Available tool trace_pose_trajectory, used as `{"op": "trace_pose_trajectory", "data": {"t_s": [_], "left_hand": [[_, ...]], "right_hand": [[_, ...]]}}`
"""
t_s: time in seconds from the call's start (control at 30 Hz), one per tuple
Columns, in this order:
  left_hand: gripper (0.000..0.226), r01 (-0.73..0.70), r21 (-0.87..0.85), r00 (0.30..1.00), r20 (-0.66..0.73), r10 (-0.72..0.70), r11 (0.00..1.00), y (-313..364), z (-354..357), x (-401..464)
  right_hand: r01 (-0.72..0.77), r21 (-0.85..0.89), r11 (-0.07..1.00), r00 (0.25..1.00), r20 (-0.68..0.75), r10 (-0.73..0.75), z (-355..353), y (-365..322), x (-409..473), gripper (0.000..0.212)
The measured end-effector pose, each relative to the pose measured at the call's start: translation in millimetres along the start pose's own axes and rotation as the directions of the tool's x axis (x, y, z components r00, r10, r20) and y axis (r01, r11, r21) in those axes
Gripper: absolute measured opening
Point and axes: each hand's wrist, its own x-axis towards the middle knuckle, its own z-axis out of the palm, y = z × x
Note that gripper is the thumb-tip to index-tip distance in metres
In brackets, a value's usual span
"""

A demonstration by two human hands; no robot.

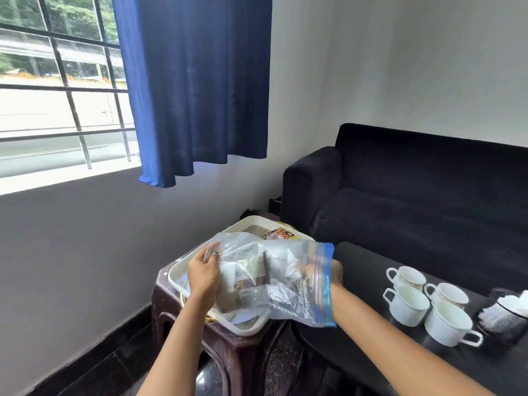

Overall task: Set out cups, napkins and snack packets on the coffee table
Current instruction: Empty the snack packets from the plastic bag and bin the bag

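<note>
My left hand (204, 271) pinches the zip bag (285, 281) steady — right hand (307, 271) is inside, grip unclear, reaching for snack packets (245, 270).

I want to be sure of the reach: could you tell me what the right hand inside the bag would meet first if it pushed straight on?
Most likely the snack packets inside the plastic bag; depth through the plastic is unclear.
</note>
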Motion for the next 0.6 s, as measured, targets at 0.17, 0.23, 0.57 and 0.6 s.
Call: {"op": "trace_pose_trajectory", "data": {"t_s": [0.17, 0.23, 0.57, 0.6], "left_hand": [[0.028, 0.038, -0.082, 0.96, -0.272, -0.059, 0.996, -6.6, -11.2, 8.2], [0.03, 0.048, -0.13, 0.921, -0.378, -0.095, 0.99, -2.2, -13.8, 7.9], [0.04, 0.005, -0.46, 0.687, -0.643, -0.337, 0.888, 7.5, -28.1, 12.1], [0.038, -0.008, -0.475, 0.667, -0.658, -0.349, 0.88, 9.4, -29.1, 11.4]], "right_hand": [[0.15, 0.024, 0.988, 0.954, -0.267, -0.138, -13.6, -4.2, -1.0, 0.029], [0.21, 0.053, 0.976, 0.944, -0.271, -0.189, -21.6, -7.7, -1.9, 0.035], [0.504, -0.136, 0.853, 0.764, -0.39, -0.514, -32.7, -13.3, -10.8, 0.023], [0.528, -0.176, 0.831, 0.738, -0.39, -0.551, -31.0, -11.3, -11.4, 0.022]]}}
